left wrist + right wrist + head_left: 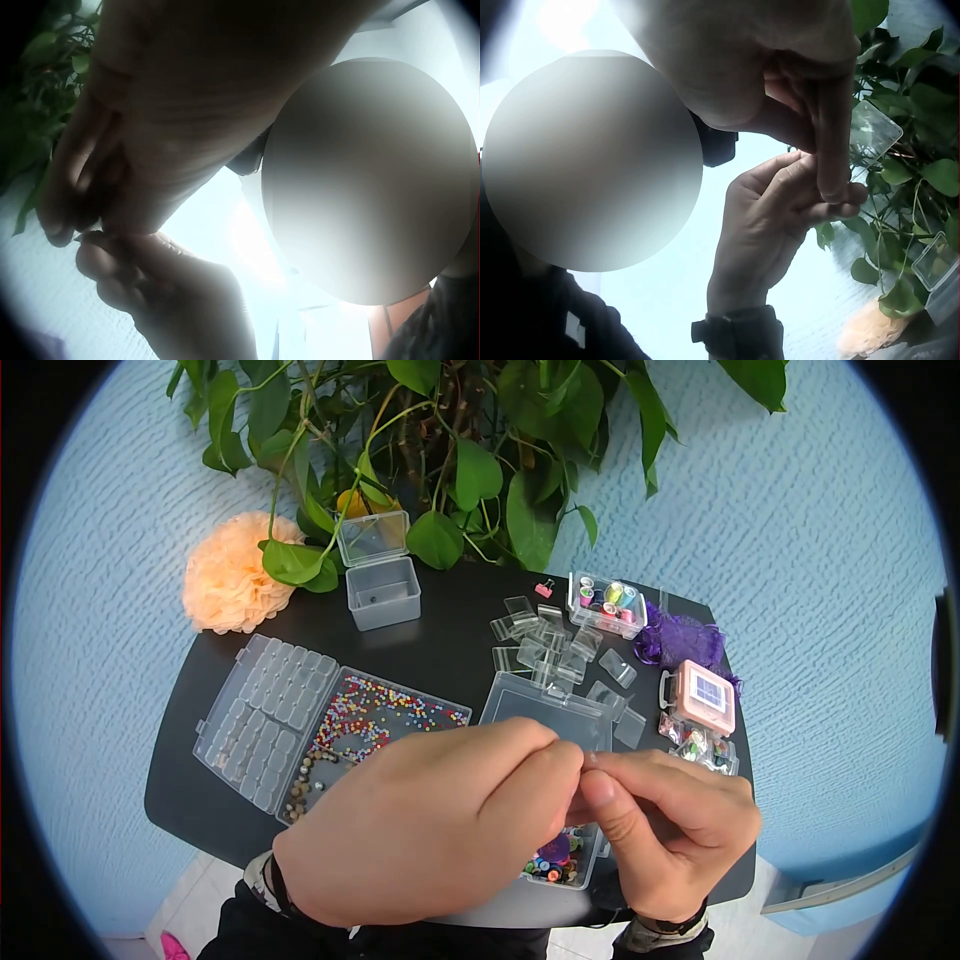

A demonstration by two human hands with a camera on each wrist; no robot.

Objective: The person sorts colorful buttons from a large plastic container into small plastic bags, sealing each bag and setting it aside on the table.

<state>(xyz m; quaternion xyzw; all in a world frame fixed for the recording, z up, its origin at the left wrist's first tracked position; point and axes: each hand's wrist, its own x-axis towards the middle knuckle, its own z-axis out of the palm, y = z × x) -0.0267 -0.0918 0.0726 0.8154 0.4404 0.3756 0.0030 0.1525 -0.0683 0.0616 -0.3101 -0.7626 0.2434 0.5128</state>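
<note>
My left hand (430,825) has its fingers curled, back toward the head camera, and its fingertips meet those of my right hand (680,825) above the table. Between them the thumb and forefinger of my right hand pinch a tiny pale thing (591,758); I cannot tell what it is, as fingers cover most of it. Below the hands stands an open clear box (545,710) with colourful beads and buttons (556,863), partly hidden. Beside my left hand lies an open bead organizer (402,687), with small multicoloured beads (375,710) and brown beads (312,775).
Clear plastic pieces (550,645) lie scattered behind the hands. At the right are a box of thread spools (608,610), a purple pouch (690,642), and a pink case (706,698). An open clear box (385,600), a peach pompom (238,575) and a leafy plant (478,475) stand behind.
</note>
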